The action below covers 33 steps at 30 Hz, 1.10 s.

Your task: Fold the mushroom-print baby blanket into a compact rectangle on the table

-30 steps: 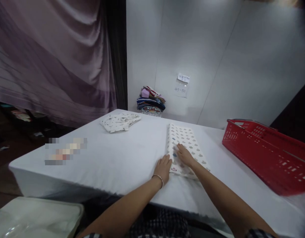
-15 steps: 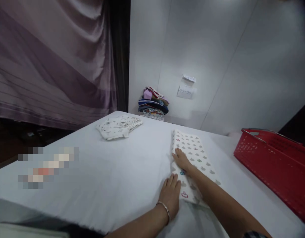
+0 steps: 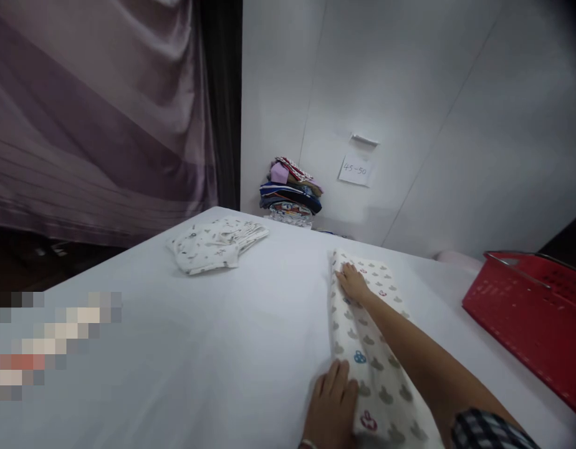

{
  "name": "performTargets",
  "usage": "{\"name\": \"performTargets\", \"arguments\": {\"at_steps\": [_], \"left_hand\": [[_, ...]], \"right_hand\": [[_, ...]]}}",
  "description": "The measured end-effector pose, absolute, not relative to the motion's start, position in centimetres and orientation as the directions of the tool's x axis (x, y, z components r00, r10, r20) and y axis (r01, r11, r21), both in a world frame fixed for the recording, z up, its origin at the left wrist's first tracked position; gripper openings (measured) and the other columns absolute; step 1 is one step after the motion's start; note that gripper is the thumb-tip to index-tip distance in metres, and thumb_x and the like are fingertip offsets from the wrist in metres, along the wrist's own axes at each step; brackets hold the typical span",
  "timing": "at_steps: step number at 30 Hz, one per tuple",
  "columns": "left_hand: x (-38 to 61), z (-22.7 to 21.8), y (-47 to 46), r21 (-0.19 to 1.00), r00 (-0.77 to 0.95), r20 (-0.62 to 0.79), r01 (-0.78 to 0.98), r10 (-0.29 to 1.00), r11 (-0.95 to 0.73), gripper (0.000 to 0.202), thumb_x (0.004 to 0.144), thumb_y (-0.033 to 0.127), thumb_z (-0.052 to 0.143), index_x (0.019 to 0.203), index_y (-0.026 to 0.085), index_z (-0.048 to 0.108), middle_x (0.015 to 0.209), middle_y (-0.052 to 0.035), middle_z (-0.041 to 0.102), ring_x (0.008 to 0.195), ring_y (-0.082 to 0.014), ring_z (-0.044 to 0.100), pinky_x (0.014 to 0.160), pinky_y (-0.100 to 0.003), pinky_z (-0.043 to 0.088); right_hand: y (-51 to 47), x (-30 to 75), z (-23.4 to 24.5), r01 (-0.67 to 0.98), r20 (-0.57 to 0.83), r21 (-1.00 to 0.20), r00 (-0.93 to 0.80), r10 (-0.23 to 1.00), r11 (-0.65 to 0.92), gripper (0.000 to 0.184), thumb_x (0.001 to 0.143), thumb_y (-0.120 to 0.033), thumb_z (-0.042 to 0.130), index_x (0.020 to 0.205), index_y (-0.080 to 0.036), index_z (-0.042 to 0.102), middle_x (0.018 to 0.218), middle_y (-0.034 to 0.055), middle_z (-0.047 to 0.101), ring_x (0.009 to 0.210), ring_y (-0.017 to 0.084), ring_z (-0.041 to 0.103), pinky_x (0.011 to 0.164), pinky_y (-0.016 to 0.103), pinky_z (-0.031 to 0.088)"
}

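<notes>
A long folded white cloth (image 3: pixel 369 349) with small printed shapes lies on the white table (image 3: pixel 222 349). My right hand (image 3: pixel 352 282) rests flat on its far end, fingers stretched out. My left hand (image 3: pixel 332 405) lies flat at the cloth's near left edge, fingers extended and touching the fold. Neither hand grips anything.
A second folded patterned cloth (image 3: pixel 213 243) lies at the far left of the table. A stack of coloured folded clothes (image 3: pixel 288 193) stands against the wall below a paper note (image 3: pixel 356 169). A red plastic basket (image 3: pixel 535 318) sits at the right. A purple curtain (image 3: pixel 96 112) hangs at the left.
My right hand has slid along the cloth toward its far end. My left hand stays at the near edge. The camera has moved closer and lower over the table.
</notes>
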State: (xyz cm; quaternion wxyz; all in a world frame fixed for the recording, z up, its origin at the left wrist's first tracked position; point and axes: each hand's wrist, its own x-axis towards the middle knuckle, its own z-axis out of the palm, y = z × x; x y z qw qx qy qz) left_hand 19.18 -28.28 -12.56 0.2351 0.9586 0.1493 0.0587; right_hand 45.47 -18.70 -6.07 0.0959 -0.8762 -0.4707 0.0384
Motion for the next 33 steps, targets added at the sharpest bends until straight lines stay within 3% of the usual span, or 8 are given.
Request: {"name": "performTargets", "arguments": {"at_steps": [4, 7, 11, 15, 21, 27, 30, 33], "left_hand": [[20.1, -16.8, -28.9, 0.320, 0.891, 0.297, 0.246, 0.343, -0.915, 0.032, 0.090, 0.037, 0.041, 0.118, 0.031, 0.055, 0.134, -0.0048, 0.046, 0.124, -0.0217, 0.043, 0.095, -0.035, 0.043], [20.6, -18.5, -29.5, 0.291, 0.831, 0.398, 0.288, 0.389, -0.912, 0.030, 0.089, 0.040, 0.042, 0.114, 0.033, 0.058, 0.132, -0.0034, 0.048, 0.123, -0.0205, 0.044, 0.094, -0.032, 0.043], [20.4, -16.1, -29.0, 0.397, 0.900, 0.223, 0.268, 0.375, -0.878, 0.033, 0.090, 0.039, 0.038, 0.116, 0.030, 0.057, 0.135, -0.0058, 0.045, 0.125, -0.0226, 0.042, 0.097, -0.037, 0.041], [19.4, -12.1, -28.1, 0.532, 0.952, 0.035, 0.240, 0.304, -0.812, 0.047, 0.082, 0.039, 0.049, 0.126, 0.022, 0.049, 0.144, -0.0090, 0.031, 0.132, -0.0271, 0.028, 0.103, -0.045, 0.033], [18.3, -10.5, -28.7, 0.570, 0.928, 0.048, 0.278, 0.369, -0.773, 0.058, 0.073, 0.020, 0.049, 0.131, 0.019, 0.044, 0.149, -0.0071, 0.022, 0.136, -0.0277, 0.016, 0.108, -0.047, 0.021], [18.0, -8.9, -28.9, 0.507, 0.916, 0.056, 0.316, 0.397, -0.802, 0.064, 0.068, 0.005, 0.044, 0.131, 0.018, 0.045, 0.149, -0.0091, 0.021, 0.132, -0.0267, 0.027, 0.107, -0.043, 0.023], [17.9, -8.2, -29.0, 0.449, 0.918, 0.073, 0.318, 0.389, -0.835, 0.064, 0.068, 0.000, 0.040, 0.130, 0.018, 0.045, 0.147, -0.0098, 0.025, 0.128, -0.0253, 0.034, 0.103, -0.043, 0.029], [17.9, -7.5, -29.1, 0.389, 0.919, 0.114, 0.309, 0.378, -0.868, 0.063, 0.071, -0.002, 0.037, 0.129, 0.020, 0.046, 0.146, -0.0089, 0.028, 0.119, -0.0228, 0.046, 0.095, -0.040, 0.037]], "right_hand": [[-15.1, 47.0, -7.3, 0.808, -0.034, -0.196, 0.561, 0.827, -0.556, 0.065, 0.090, -0.050, 0.024, 0.140, -0.008, 0.026, 0.149, 0.0134, 0.016, 0.136, 0.026, 0.012, 0.107, 0.042, 0.014], [-13.9, 47.0, -8.5, 0.804, -0.059, -0.192, 0.562, 0.825, -0.562, 0.069, 0.090, -0.052, 0.026, 0.142, -0.009, 0.020, 0.150, 0.0114, 0.009, 0.137, 0.025, 0.008, 0.109, 0.042, 0.009], [-14.2, 46.7, -8.3, 0.805, -0.084, -0.205, 0.552, 0.829, -0.557, 0.067, 0.090, -0.052, 0.023, 0.142, -0.011, 0.021, 0.150, 0.0110, 0.009, 0.137, 0.024, 0.009, 0.108, 0.042, 0.011], [-16.7, 45.6, -7.1, 0.812, -0.099, -0.221, 0.532, 0.841, -0.540, 0.060, 0.092, -0.049, 0.017, 0.139, -0.014, 0.030, 0.148, 0.0113, 0.021, 0.136, 0.022, 0.017, 0.107, 0.042, 0.015], [-28.5, 42.9, -7.1, 0.848, -0.097, -0.213, 0.476, 0.874, -0.485, 0.057, 0.092, -0.050, 0.019, 0.137, -0.020, 0.037, 0.147, 0.0074, 0.024, 0.136, 0.022, 0.015, 0.108, 0.045, 0.012], [-44.0, 41.5, -8.8, 0.767, -0.073, -0.135, 0.623, 0.779, -0.627, 0.060, 0.088, -0.054, 0.026, 0.138, -0.021, 0.036, 0.148, 0.0073, 0.021, 0.137, 0.024, 0.014, 0.108, 0.048, 0.015], [-48.8, 41.0, -9.2, 0.669, -0.022, -0.225, 0.724, 0.690, -0.709, 0.064, 0.086, -0.054, 0.031, 0.136, -0.015, 0.038, 0.146, 0.0117, 0.026, 0.135, 0.026, 0.022, 0.107, 0.045, 0.023], [-50.6, 40.5, -8.7, 0.551, 0.014, -0.405, 0.802, 0.597, -0.730, 0.064, 0.083, -0.050, 0.040, 0.135, -0.013, 0.040, 0.137, 0.0123, 0.042, 0.125, 0.025, 0.040, 0.103, 0.037, 0.032]]}}
